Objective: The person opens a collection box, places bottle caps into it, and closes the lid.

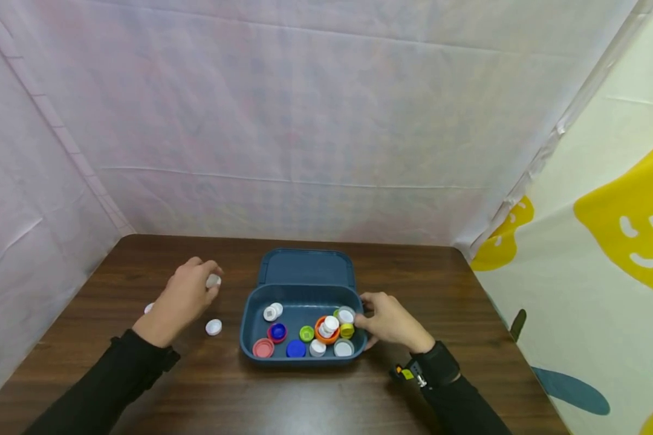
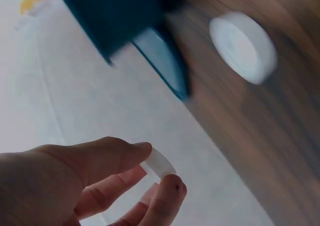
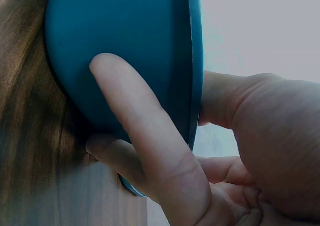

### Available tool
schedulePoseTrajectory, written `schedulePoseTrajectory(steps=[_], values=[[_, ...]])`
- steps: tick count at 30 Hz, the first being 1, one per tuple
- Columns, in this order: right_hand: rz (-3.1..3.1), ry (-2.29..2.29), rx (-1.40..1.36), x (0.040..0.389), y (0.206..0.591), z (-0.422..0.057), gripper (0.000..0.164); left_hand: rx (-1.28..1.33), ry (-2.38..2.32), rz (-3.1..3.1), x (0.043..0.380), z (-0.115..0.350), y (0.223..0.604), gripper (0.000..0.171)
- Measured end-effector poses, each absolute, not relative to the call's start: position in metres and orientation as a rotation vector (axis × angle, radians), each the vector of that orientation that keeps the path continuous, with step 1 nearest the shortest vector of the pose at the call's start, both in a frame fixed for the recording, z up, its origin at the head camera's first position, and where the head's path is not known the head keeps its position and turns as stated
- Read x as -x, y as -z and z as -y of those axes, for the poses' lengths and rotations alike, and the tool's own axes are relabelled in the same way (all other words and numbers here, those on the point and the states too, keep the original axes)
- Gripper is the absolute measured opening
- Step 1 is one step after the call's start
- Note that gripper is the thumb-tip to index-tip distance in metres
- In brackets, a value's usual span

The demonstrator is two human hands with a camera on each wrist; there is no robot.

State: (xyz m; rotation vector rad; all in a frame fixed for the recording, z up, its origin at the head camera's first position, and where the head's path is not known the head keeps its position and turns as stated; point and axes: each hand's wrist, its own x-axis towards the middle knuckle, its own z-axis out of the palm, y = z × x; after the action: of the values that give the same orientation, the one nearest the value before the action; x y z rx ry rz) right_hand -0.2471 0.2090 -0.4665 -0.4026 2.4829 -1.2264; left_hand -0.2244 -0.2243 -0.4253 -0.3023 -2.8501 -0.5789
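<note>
My left hand (image 1: 182, 295) is raised over the left part of the table. It pinches a white bottle cap (image 2: 159, 164) between thumb and fingertips, clear of the tabletop. My right hand (image 1: 390, 320) grips the right wall of a dark blue plastic box (image 1: 246, 338). In the right wrist view its thumb hooks over the rim and its fingers lie along the outer wall. Inside the box lie several caps, among them a pink cap (image 1: 263, 348), a blue cap (image 1: 296, 348), a green cap (image 1: 306, 333) and an orange ring-shaped cap (image 1: 320, 336).
The box's lid (image 1: 307, 267) lies folded back behind it. On the wooden table (image 1: 305, 399), one white cap (image 1: 213, 327) lies between the left hand and the box. Another white cap (image 1: 149, 308) is partly hidden by the left hand. White cloth (image 1: 305, 121) hangs behind the table.
</note>
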Motion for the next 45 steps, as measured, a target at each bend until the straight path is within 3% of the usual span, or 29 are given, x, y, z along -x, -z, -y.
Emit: schedulePoseTrajectory(steps=[10, 20, 45], values=[[-2.491, 1.21, 0.408, 0.248, 0.469, -0.21, 0.053, 0.541, 0.624, 2.822, 0.206, 0.161, 0.423, 0.024], [-2.493, 1.214, 0.401, 0.248, 0.467, -0.209, 0.052, 0.727, 0.613, 2.894, 0.198, 0.128, 0.433, 0.027], [-2.489, 1.216, 0.405, 0.246, 0.466, -0.21, 0.054, 0.665, 0.592, 2.854, 0.2, 0.148, 0.433, 0.026]])
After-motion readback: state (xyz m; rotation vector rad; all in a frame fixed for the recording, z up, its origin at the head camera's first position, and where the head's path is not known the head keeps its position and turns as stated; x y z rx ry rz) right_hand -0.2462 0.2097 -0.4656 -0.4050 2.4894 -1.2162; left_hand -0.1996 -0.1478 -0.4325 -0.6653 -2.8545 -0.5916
